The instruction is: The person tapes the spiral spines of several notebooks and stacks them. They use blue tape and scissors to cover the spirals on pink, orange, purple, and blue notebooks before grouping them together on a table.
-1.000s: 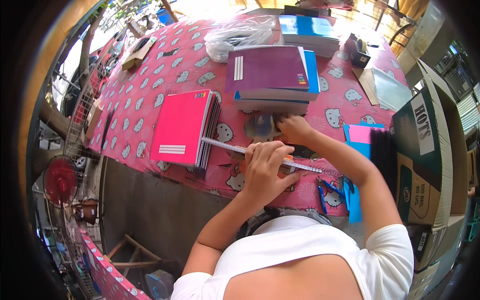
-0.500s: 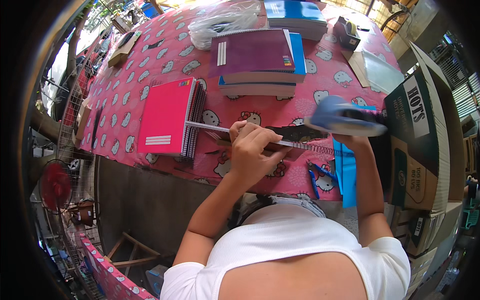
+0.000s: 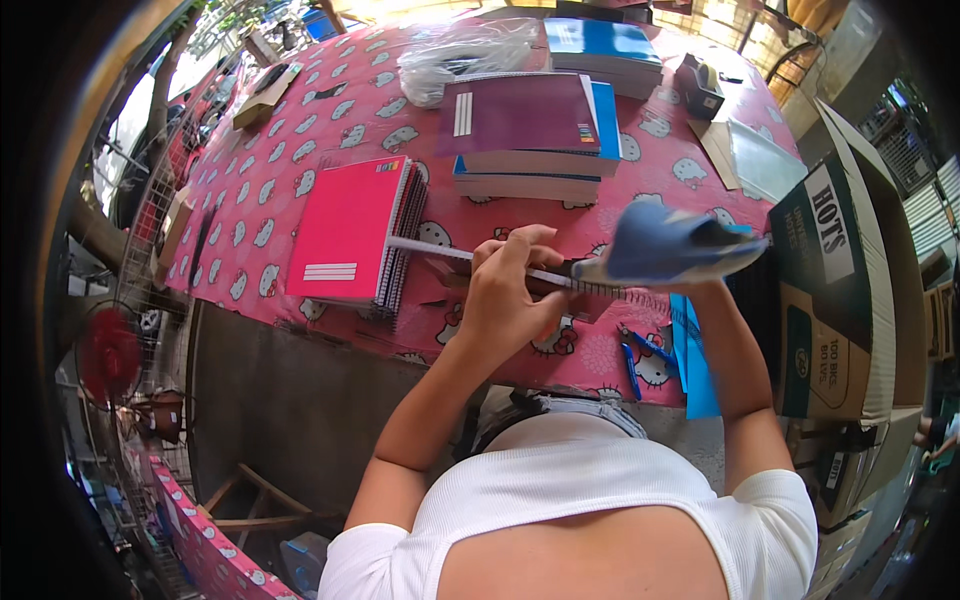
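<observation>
My left hand (image 3: 505, 285) is over a spiral-bound notebook (image 3: 430, 247) seen edge-on as a thin white strip. Its fingers are raised and apart, with the thumb beside the strip. A dark wire coil (image 3: 640, 298) runs on from the strip to the right. My right hand (image 3: 705, 290), mostly hidden, grips a blurred blue slipper-shaped thing (image 3: 665, 245), whose left end is near the strip and the left fingertips. Left of my hands lies a stack of pink-covered spiral notebooks (image 3: 345, 230).
Behind my hands stand a purple notebook (image 3: 520, 115) on thick blue stacks, another blue stack (image 3: 600, 45) and a plastic bag (image 3: 465, 60). Blue pens (image 3: 632, 370) and blue sheets (image 3: 702, 385) lie at the near edge. A large carton (image 3: 835, 270) stands right; a tape dispenser (image 3: 702, 88) farther back.
My left fingers have lifted and spread from the notebook's edge. The blue slipper-shaped thing has moved slightly left and tilted, its left end lower. The whole view has shifted a little.
</observation>
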The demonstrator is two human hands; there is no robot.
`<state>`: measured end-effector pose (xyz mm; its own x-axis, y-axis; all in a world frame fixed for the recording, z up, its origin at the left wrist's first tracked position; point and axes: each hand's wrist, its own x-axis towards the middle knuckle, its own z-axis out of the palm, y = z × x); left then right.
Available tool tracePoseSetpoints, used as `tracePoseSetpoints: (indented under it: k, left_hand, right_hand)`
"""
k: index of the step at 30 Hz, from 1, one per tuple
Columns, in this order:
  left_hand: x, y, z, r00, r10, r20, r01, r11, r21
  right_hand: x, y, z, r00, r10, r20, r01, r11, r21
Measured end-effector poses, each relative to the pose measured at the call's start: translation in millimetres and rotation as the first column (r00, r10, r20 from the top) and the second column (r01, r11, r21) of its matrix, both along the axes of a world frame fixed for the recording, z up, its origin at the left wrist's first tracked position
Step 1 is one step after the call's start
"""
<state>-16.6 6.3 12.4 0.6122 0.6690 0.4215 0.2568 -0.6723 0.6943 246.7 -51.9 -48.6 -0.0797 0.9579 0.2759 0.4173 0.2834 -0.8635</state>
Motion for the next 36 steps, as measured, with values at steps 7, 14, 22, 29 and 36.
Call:
tracePoseSetpoints:
  k: [7,14,22,29,36]
  left_hand:
    - [-19.1,24.9,1.0,0.991,0.052,-0.12,-0.022,0.97,0.241]
    - [-37.7,35.9,-0.8,0.963,0.165,-0.213,-0.115,0.967,0.23]
    - [-47.3,45.1,1.6,0.938,0.265,-0.222,-0.226,0.956,0.186]
    - [-58.5,68.1,-7.6,0.976,0.198,-0.092,-0.179,0.967,0.183]
    - [-70.8,78.8,-11.1,0.977,0.213,-0.027,-0.208,0.97,0.127]
  right_hand:
    - [-12.1,11.7,8.6,0.969,-0.008,0.248,-0.044,0.978,0.204]
    - [-40.5,16.1,43.9,0.972,0.104,-0.209,-0.146,0.97,-0.195]
    - [-43.0,48.8,16.1,0.963,0.034,0.268,0.016,0.984,-0.18]
    - [-53.2,65.8,30.5,0.996,0.074,-0.049,-0.082,0.98,-0.182]
    - [-67.9,95.0,15.1,0.991,0.091,-0.1,-0.1,0.99,-0.094]
